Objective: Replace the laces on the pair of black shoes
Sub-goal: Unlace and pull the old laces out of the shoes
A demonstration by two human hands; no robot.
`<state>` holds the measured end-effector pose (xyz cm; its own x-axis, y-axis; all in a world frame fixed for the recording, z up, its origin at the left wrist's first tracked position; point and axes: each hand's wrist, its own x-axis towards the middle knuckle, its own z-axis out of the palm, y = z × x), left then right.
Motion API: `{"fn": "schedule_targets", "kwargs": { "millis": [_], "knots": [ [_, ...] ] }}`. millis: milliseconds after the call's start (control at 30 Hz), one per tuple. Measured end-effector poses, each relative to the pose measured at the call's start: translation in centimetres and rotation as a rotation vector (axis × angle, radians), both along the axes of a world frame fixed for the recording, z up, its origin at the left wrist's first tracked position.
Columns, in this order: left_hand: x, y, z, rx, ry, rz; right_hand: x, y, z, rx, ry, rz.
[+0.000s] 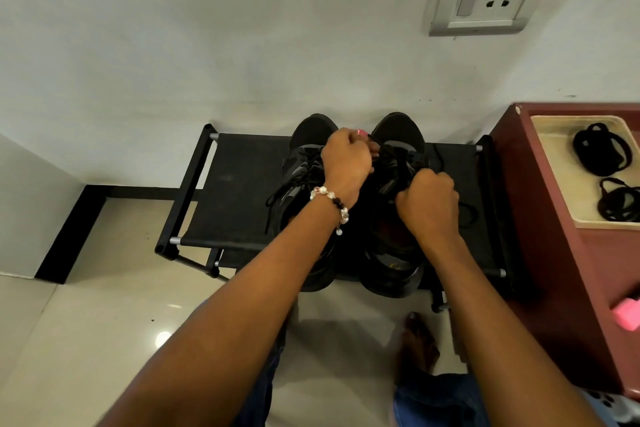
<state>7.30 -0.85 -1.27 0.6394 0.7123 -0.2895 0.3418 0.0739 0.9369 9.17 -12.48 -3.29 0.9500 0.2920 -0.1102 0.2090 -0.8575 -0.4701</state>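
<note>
Both hands, left hand and right hand, had their grip clamped on the right shoe's lace, so the relacing looked barely started, left shoe still laced.

Under our grip, the black shoes show matt woven cloth uppers and cloth laces. They sit on the bench, whose top is matt black fabric stretched between smooth black tubes with silvery metal ends. Below our grip, the floor tiles are glossy and pale, catching a light spot. Right of our grip, a cabinet wears a smooth, dull maroon finish; its cream tray looks like matt plastic. A beaded bracelet gleams.
</note>
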Motion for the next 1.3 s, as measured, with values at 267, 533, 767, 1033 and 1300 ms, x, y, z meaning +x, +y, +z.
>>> {"fn": "schedule_targets", "kwargs": {
  "millis": [267, 533, 767, 1033, 1300],
  "knots": [
    [-0.7, -0.2, 0.5, 0.407, -0.132, -0.234, 0.1, 0.0, -0.1, -0.009, -0.001, -0.005],
    [-0.9, -1.7, 0.1, 0.861, 0.204, -0.463, -0.1, -0.1, 0.0, -0.023, -0.017, 0.014],
    [-0.5, -1.5, 0.1, 0.904, 0.289, -0.516, 0.0, 0.0, -0.1, -0.009, -0.017, 0.008],
    [0.3, -1.4, -1.0, 0.934, 0.261, -0.521, 0.1, 0.0, -0.2, 0.009, -0.018, 0.000],
    [0.7, -1.1, -1.6, 0.906, 0.348, -0.603, 0.0, 0.0, -0.3, 0.020, -0.012, -0.007]
  ]
}}
